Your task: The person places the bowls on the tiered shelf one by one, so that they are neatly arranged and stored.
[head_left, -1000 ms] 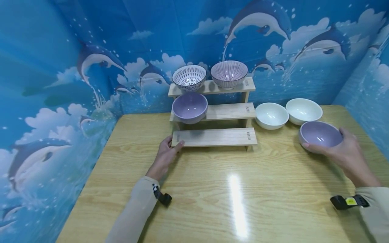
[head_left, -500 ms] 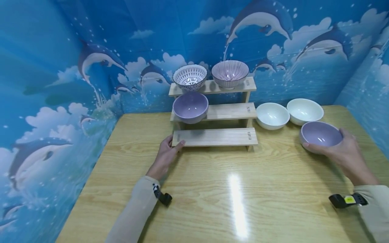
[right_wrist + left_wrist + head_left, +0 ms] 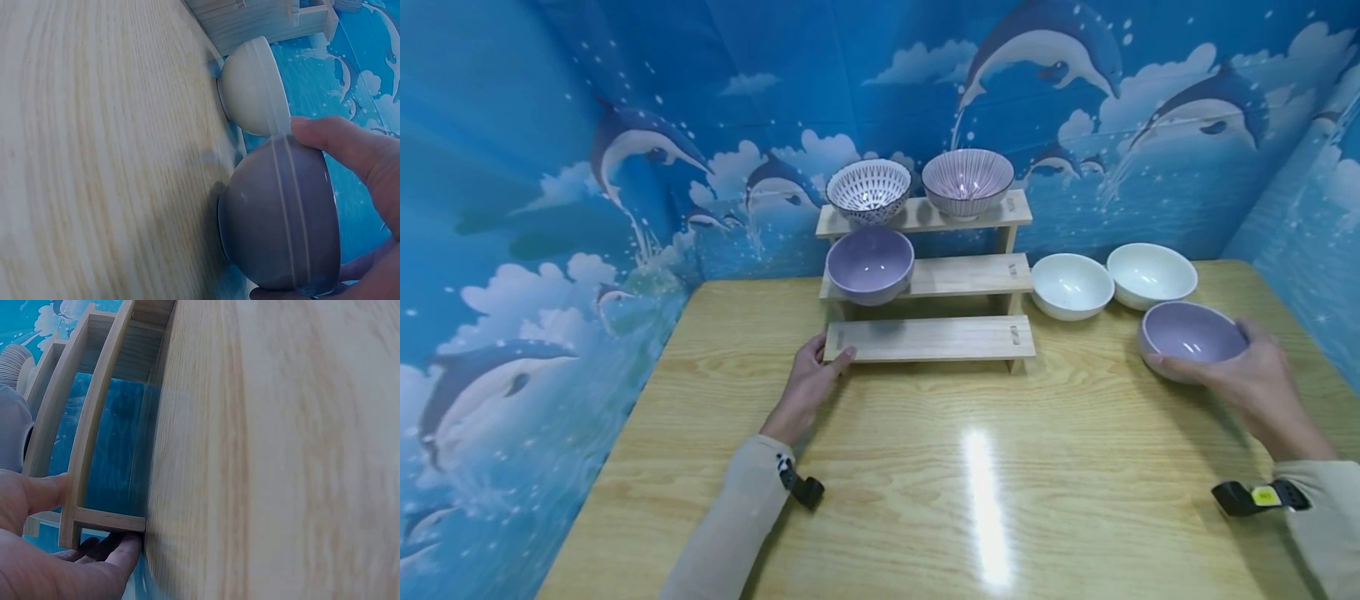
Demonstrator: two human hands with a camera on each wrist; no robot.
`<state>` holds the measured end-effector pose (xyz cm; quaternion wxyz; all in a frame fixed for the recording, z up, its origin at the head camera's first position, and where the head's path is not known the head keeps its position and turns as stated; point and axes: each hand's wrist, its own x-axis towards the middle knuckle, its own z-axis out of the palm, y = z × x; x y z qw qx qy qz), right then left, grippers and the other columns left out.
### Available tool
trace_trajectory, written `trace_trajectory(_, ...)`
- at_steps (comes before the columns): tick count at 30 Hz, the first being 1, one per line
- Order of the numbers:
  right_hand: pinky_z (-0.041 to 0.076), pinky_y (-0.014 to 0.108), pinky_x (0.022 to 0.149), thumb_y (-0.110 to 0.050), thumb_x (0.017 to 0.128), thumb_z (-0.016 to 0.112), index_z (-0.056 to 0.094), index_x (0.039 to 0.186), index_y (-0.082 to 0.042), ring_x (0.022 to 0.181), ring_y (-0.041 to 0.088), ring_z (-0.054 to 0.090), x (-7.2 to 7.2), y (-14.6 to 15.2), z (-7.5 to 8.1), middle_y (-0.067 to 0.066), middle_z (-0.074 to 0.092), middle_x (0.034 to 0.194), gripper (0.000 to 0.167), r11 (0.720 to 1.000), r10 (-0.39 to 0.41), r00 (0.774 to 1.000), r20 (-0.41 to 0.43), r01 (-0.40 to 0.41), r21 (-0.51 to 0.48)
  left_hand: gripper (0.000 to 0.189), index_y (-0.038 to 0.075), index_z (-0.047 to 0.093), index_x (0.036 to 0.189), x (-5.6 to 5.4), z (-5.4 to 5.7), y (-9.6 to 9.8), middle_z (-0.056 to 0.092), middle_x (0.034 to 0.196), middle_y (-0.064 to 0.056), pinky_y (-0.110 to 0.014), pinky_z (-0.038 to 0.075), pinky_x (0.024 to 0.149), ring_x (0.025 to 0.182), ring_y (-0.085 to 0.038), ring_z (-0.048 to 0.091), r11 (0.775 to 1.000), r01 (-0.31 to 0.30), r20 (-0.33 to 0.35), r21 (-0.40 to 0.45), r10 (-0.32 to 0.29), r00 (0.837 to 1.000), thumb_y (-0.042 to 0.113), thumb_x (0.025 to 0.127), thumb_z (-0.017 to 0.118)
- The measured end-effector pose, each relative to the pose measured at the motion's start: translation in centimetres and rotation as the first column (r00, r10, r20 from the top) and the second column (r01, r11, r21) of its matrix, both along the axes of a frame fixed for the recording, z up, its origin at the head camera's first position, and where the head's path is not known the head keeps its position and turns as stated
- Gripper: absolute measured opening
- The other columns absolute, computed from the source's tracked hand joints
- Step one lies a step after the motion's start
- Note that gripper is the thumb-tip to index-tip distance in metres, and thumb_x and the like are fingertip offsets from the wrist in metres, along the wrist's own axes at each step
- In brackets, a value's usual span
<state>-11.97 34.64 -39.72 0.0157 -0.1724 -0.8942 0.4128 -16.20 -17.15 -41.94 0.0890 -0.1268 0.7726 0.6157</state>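
Observation:
My right hand (image 3: 1255, 379) grips a plain purple bowl (image 3: 1192, 333) at the right of the table, thumb at the near rim and fingers round the far side. In the right wrist view this purple bowl (image 3: 281, 212) sits upright, its foot at the table surface. At the left front corner of a three-step wooden rack (image 3: 929, 340), my left hand (image 3: 811, 379) pinches the lowest step, thumb on top. The left wrist view shows the left fingers (image 3: 125, 553) behind the rack's end leg. A second purple bowl (image 3: 869, 267) stands on the left of the middle step.
On the top step stand a black-and-white patterned bowl (image 3: 868, 192) and a purple-striped bowl (image 3: 967, 183). Two white bowls, a left one (image 3: 1072, 287) and a right one (image 3: 1151, 275), stand right of the rack. A dolphin-printed curtain (image 3: 775, 83) borders the wooden table (image 3: 910, 483).

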Motion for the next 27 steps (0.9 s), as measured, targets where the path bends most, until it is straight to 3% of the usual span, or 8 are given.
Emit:
trace_trajectory(10, 0.032, 0.074, 0.105, -0.041, 0.079, 0.088, -0.003, 0.158, 0.006, 0.132, 0.059, 0.031, 0.5, -0.3, 0.3, 0.044, 0.013, 0.156, 0.130, 1.000, -0.003, 1.000, -0.005, 0.003, -0.009, 0.071, 0.008, 0.030, 0.158, 0.1, 0.0, 0.0, 0.039, 0.159, -0.011, -0.037, 0.038, 0.116, 0.143, -0.024, 0.041, 1.000, -0.003, 0.007, -0.018, 0.003, 1.000, 0.028, 0.100, 0.067)
trace_trajectory(18, 0.040, 0.072, 0.095, -0.043, 0.077, 0.089, -0.002, 0.159, 0.003, 0.129, 0.058, 0.033, 1.3, -1.4, 1.2, 0.042, 0.016, 0.156, 0.131, 1.000, 0.015, 1.000, -0.017, -0.016, -0.002, 0.069, 0.008, 0.032, 0.158, 0.1, 0.0, 0.0, 0.040, 0.158, -0.010, -0.037, 0.038, 0.116, 0.142, -0.024, 0.042, 1.000, 0.001, -0.003, -0.011, -0.001, 1.000, 0.027, 0.100, 0.067)
trace_trajectory(20, 0.044, 0.066, 0.090, -0.041, 0.077, 0.089, -0.001, 0.160, 0.002, 0.129, 0.058, 0.034, 1.5, -1.7, 1.5, 0.042, 0.017, 0.156, 0.130, 1.000, 0.030, 0.999, -0.027, -0.030, -0.001, 0.070, 0.008, 0.031, 0.158, 0.1, 0.0, 0.0, 0.040, 0.158, -0.011, -0.037, 0.038, 0.115, 0.142, -0.024, 0.042, 1.000, 0.004, -0.005, -0.008, -0.004, 1.000, 0.027, 0.100, 0.066)
trace_trajectory(22, 0.051, 0.045, 0.083, -0.039, 0.077, 0.090, 0.002, 0.160, 0.002, 0.127, 0.056, 0.036, 1.6, -1.9, 1.8, 0.042, 0.021, 0.154, 0.128, 0.999, 0.044, 0.998, -0.046, -0.044, 0.001, 0.070, 0.008, 0.030, 0.158, 0.1, 0.0, 0.0, 0.040, 0.158, -0.011, -0.037, 0.038, 0.115, 0.142, -0.024, 0.042, 1.000, 0.007, -0.006, -0.006, -0.007, 1.000, 0.027, 0.101, 0.066)
trace_trajectory(25, 0.043, 0.022, 0.072, -0.035, 0.077, 0.091, 0.006, 0.161, 0.001, 0.124, 0.054, 0.038, 1.7, -2.3, 2.1, 0.042, 0.026, 0.151, 0.124, 0.997, 0.073, 0.994, -0.077, -0.073, 0.004, 0.071, 0.007, 0.029, 0.158, 0.1, 0.0, 0.0, 0.040, 0.158, -0.011, -0.037, 0.038, 0.116, 0.142, -0.024, 0.042, 1.000, 0.009, -0.009, -0.004, -0.009, 1.000, 0.028, 0.101, 0.066)
trace_trajectory(27, 0.040, 0.020, 0.071, -0.034, 0.077, 0.091, 0.007, 0.161, 0.000, 0.124, 0.054, 0.038, 1.9, -2.7, 2.3, 0.042, 0.027, 0.151, 0.124, 0.997, 0.082, 0.993, -0.084, -0.081, 0.011, 0.072, 0.007, 0.029, 0.158, 0.1, 0.0, 0.1, 0.040, 0.158, -0.011, -0.037, 0.038, 0.116, 0.142, -0.024, 0.042, 1.000, 0.009, -0.010, -0.003, -0.009, 1.000, 0.027, 0.101, 0.066)
